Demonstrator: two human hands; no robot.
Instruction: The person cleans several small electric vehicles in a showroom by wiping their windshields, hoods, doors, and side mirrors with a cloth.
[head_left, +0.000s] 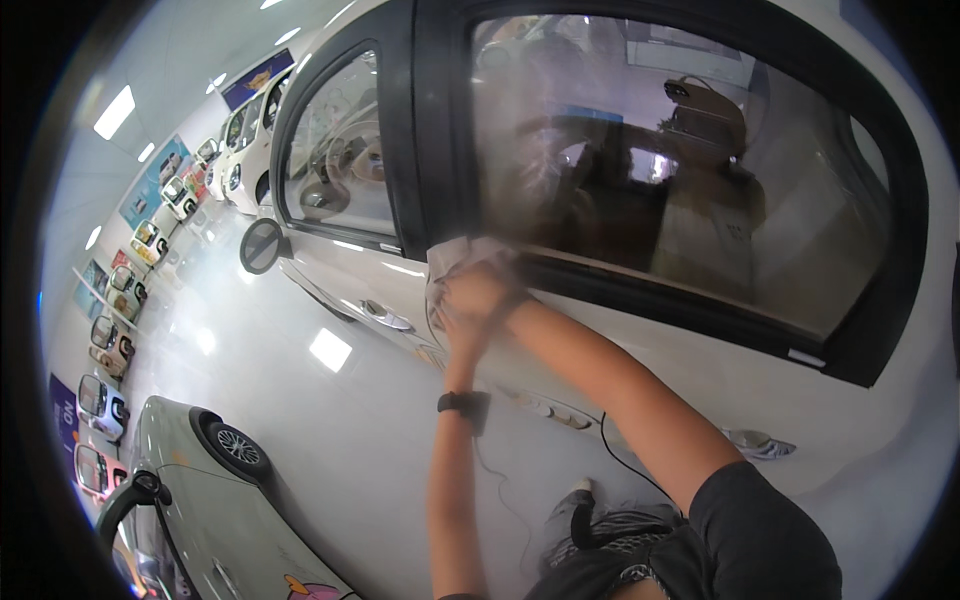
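Observation:
A light grey cloth (450, 256) lies bunched against the white car's body, at the lower front corner of the rear side window (600, 187). My right hand (484, 289) is on top of the cloth, blurred, its fingers partly hidden. Just below it, my left hand (459, 326) holds the cloth's edge; a dark band (457, 403) circles that wrist. Both hands meet beside the black door pillar (439, 135) and the black window trim (637, 300). Reflections cover the rear glass, including a person's outline.
The front door's handle (386, 315) and side mirror (261, 246) project at left. A rear door handle (757, 442) sits by my right arm. A grey-green car (202, 495) stands behind on the glossy floor (300, 405). A thin cable (510, 502) hangs low. Several small cars line the wall.

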